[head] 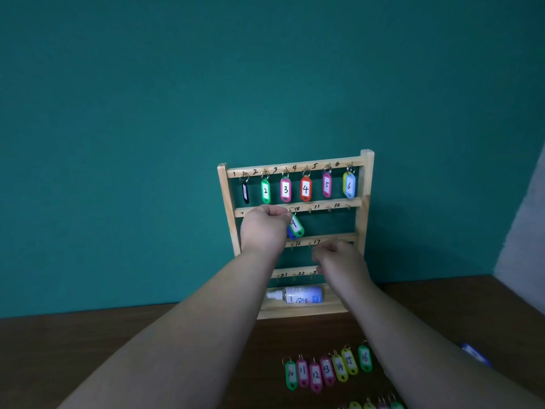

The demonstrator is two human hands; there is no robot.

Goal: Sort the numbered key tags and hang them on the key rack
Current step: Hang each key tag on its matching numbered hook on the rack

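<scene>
Brown table (73,343), teal wall (147,113), key rack (367,178)

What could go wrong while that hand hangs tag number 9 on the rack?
The left hand pinches the ring of tag 9, and the hooks are small, so it might miss and drop. The right arm passes close by the row of tags on the table and might scatter them.

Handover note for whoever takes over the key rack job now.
Left hand pinches the ring of tag 9 at the second rail of the key rack. Right hand is blurred near the third rail; grip unclear.
Done: tags 1 to 6 hang on the top rail. Hooks 7 and 8 are hidden by the left hand.
To do: tags 10 to 16 lie lined up on the table, more at the bottom edge.
</scene>
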